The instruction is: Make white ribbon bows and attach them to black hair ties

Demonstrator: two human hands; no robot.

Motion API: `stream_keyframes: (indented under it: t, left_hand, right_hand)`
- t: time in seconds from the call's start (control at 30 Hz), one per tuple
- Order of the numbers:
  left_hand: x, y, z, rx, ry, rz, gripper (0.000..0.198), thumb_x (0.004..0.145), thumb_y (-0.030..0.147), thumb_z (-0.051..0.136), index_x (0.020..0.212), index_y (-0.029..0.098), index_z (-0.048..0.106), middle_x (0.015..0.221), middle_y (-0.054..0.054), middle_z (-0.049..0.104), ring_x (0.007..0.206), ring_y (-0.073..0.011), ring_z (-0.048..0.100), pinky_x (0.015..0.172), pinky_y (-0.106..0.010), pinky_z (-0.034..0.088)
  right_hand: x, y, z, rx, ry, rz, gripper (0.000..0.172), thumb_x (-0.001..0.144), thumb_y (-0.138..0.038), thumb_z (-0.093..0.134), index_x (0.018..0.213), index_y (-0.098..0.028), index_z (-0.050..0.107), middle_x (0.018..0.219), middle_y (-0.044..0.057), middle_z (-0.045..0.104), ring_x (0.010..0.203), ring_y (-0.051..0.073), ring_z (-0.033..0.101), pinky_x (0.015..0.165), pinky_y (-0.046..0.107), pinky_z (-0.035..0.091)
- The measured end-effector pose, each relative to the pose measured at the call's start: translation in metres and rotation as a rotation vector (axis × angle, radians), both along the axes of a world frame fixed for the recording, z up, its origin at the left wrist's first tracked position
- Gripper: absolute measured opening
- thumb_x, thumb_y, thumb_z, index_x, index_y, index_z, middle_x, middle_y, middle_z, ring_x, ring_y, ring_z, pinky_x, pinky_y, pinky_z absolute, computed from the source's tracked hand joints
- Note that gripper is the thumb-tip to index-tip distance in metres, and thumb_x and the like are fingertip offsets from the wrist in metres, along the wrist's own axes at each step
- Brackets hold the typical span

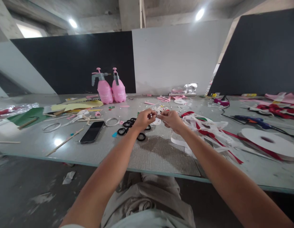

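Note:
My left hand and my right hand meet above the middle of the table, fingertips pinched close together. Whatever they hold is too small and too covered by the fingers to name. A white, lacy-looking piece shows just below and between the fingertips; whether it is held or lies on the table I cannot tell. Several black ring-shaped bands lie beside and partly behind my left hand. To the right of my right hand is a tangle of white and red ribbon, partly behind the forearm.
A black phone, a white ring, scissors and thin sticks lie on the left. Two pink spray bottles stand behind. A ribbon spool and a blue glue gun with its cord are on the right.

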State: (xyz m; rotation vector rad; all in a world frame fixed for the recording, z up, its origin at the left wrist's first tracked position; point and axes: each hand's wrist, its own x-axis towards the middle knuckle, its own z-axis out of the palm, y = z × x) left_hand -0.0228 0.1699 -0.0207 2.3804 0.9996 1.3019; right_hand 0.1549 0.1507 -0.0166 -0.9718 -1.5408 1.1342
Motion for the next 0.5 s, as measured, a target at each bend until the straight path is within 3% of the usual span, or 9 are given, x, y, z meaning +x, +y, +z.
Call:
stream_keyframes:
  t: [0.3,0.5]
  left_hand:
    - [0.000,0.006,-0.007,0.029,0.019,0.083,0.009,0.079,0.019,0.053,0.083,0.016,0.060,0.076,0.000,0.059,0.064,-0.0095,0.048,0.063,-0.021,0.038]
    - [-0.022,0.021,-0.007,0.010,-0.283,0.232,0.020,0.088,0.031,0.047,0.087,0.016,0.060,0.071,0.001,0.058,0.054,-0.0082,0.043,0.056,-0.021,0.036]
  right_hand:
    - [-0.005,0.003,-0.008,0.054,-0.056,-0.007,0.036,0.072,-0.046,0.070,0.063,-0.018,0.050,0.044,-0.009,0.026,0.036,0.003,0.021,0.036,0.021,0.015]
    - [-0.004,0.007,-0.009,-0.014,0.027,-0.017,0.037,0.068,-0.047,0.072,0.065,-0.018,0.050,0.046,-0.010,0.024,0.037,0.003,0.018,0.035,0.020,0.014]
